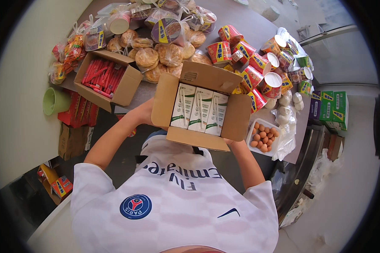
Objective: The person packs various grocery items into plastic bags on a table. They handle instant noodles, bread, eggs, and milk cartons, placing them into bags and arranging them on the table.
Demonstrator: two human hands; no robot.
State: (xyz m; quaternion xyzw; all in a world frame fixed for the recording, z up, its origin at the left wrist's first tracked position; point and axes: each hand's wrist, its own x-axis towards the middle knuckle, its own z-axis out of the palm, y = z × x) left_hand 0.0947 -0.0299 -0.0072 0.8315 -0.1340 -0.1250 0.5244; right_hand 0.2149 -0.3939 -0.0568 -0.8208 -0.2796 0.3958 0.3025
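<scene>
An open cardboard box [198, 138] with several white-and-green drink cartons [201, 109] inside is held in front of my body, its flaps spread. Straws in clear sleeves lie on the cartons. My left hand [146, 111] grips the box's left side, the fingers mostly hidden behind and under it. At the lower right corner my right hand [232, 141] supports the box, largely covered by the flap. Beyond the box, round flatbreads [169, 55] in clear bags are piled on the grey table [253, 19]. To the left stands another cardboard box [126, 85] of red wrapped sticks [104, 77].
Instant noodle cups [219, 52] crowd the table's right half, near a white tray [249, 144] of brown eggs [263, 134] and plastic bags [286, 142]. Bagged noodle cups [166, 31] stand at the back. A green plastic cup [54, 101] and red boxes [79, 109] are at left.
</scene>
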